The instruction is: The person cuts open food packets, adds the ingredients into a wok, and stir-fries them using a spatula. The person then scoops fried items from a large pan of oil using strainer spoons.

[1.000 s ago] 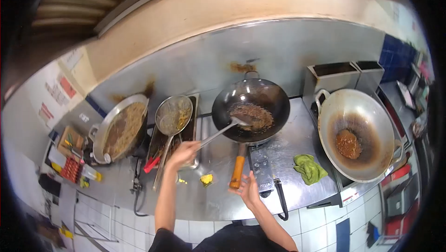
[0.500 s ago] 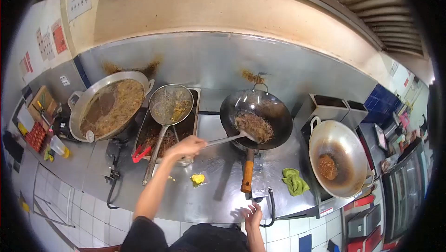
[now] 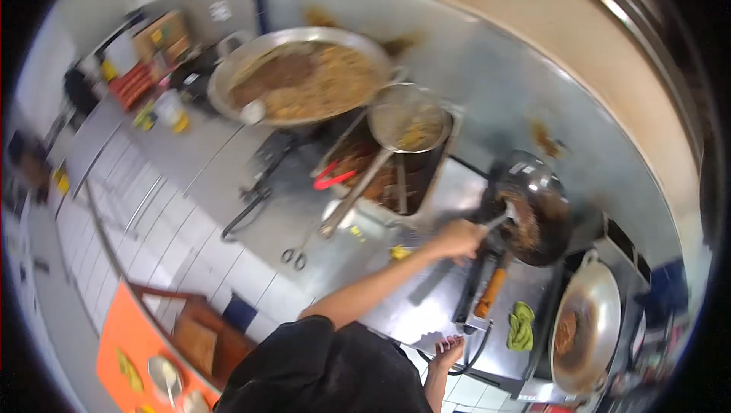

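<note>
My left hand (image 3: 461, 239) is wrapped round the handle of a metal wok spatula (image 3: 499, 220). The spatula's blade rests among brown crumbly food (image 3: 525, 230) in a black wok (image 3: 552, 215). A wooden wok handle (image 3: 491, 293) points toward me, just right of that hand. Lower down, at the front edge of the counter, my right hand (image 3: 448, 353) is open with its fingers loosely curled and apart. It is close to the burner hose (image 3: 486, 348), and I see nothing in it. Both hands are slightly blurred.
A large pan of broth-like food (image 3: 221, 89) stands back left. A strainer (image 3: 407, 120) lies over a tray (image 3: 449, 131) with red-handled tongs (image 3: 331, 177). Scissors (image 3: 294, 258), a green cloth (image 3: 521, 327) and a second pan (image 3: 601, 329) are around. An orange table (image 3: 114, 337) stands behind left.
My view has swung to the left, so the stove sits further right and the scissors and orange table show. My left hand still grips the spatula in the wok; my right hand stays low by the counter edge.
</note>
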Motion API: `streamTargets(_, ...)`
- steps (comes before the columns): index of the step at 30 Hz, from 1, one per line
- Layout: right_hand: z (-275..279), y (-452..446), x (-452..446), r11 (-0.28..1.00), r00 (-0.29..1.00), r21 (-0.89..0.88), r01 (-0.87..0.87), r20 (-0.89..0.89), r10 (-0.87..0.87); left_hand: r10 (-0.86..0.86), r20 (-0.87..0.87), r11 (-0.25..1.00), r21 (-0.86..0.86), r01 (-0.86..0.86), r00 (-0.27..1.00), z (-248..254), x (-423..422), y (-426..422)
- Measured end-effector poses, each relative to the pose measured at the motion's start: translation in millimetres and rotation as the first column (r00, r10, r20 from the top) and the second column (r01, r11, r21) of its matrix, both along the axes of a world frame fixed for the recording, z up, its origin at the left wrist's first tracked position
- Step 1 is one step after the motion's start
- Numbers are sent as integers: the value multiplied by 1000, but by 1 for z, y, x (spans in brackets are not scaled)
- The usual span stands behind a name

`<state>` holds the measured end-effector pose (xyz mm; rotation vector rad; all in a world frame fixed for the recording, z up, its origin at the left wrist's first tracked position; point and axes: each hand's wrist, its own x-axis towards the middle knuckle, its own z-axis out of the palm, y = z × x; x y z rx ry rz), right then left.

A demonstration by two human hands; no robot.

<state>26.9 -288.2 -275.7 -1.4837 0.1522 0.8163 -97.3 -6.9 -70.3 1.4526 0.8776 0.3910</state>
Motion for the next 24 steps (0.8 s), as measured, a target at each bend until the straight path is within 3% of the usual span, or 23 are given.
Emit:
streamTargets(2, 2, 0, -5, 991, 991, 36, -126, 41, 124, 172, 39, 960, 218, -176, 984, -6, -6, -33)
streamTargets(4, -8, -7, -3, 979, 978, -5, -204, 36, 204, 197, 66, 942, 262, -208, 978, 14, -41, -68)
streamTargets(6, -7, -13, -7, 972, 974, -72, -223, 11, 225, 297, 369, 784, 433, -445, 881, -29, -65, -95)
streamTargets(8, -13, -29, -5, 962, 977, -180, -206, -96, 192, 156, 199, 971, 149, -187, 968, -39, -123, -114)
streamTargets(10, -26, -48, 0, 924, 953, -238, -298, -134, 272, 237, 58, 968, 67, -241, 970, -102, -160, -134)
streamTargets(11, -27, -53, 2, 905, 933, -236, -355, -147, 328, 287, -120, 934, 254, -250, 950, -132, -181, -129)
streamTargets(12, -29, -58, 3, 882, 911, -232, -410, -161, 380, 357, -278, 874, 436, -214, 892, -160, -196, -123)
streamTargets(14, -11, -52, -12, 871, 895, -205, -446, -132, 426, 670, -148, 601, 684, -413, 728, -192, -212, -84)
streamTargets(16, -1, -41, -19, 827, 847, -190, -530, -70, 527, 778, -263, 564, 693, -449, 571, -206, -219, -34)
streamTargets(18, 5, -28, -26, 797, 806, -159, -583, 5, 591, 848, -131, 280, 933, -224, 514, -197, -216, 15)
streamTargets(19, 5, -21, -29, 791, 796, -148, -594, 31, 604, 833, -129, 287, 932, -222, 537, -200, -212, 26)
streamTargets(21, 2, -7, -35, 768, 761, -95, -633, 100, 641, 822, -310, 478, 830, -285, 477, -209, -211, 42)
streamTargets(24, 12, 25, -55, 712, 702, -86, -697, 118, 702, 760, -279, 505, 822, -264, 587, -220, -226, 48)
